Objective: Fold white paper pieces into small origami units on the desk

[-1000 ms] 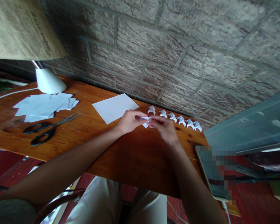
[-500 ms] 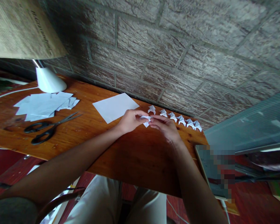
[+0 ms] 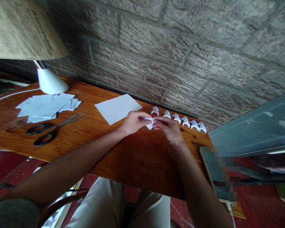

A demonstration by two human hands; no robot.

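A small folded piece of white paper (image 3: 150,124) is held just above the wooden table, its lower point showing between my hands. My left hand (image 3: 133,123) pinches its left side between thumb and fingers. On the other side my right hand (image 3: 167,128) grips it the same way, fingers partly covering the paper. Beyond my right hand, a row of several folded white paper figures (image 3: 176,118) stands along the wall side of the table. A flat white sheet (image 3: 117,109) lies behind and to the left of my left hand.
Black-handled scissors (image 3: 54,128) lie on the left part of the table (image 3: 133,158), near a pile of cut papers (image 3: 46,106). A lamp with a white base (image 3: 51,82) stands behind them. A stone-patterned wall (image 3: 154,57) borders the back. A partly blurred device (image 3: 213,171) sits at the right edge.
Both hands keep hold of the folded paper in nearly the same place. The whole view has shifted very slightly.
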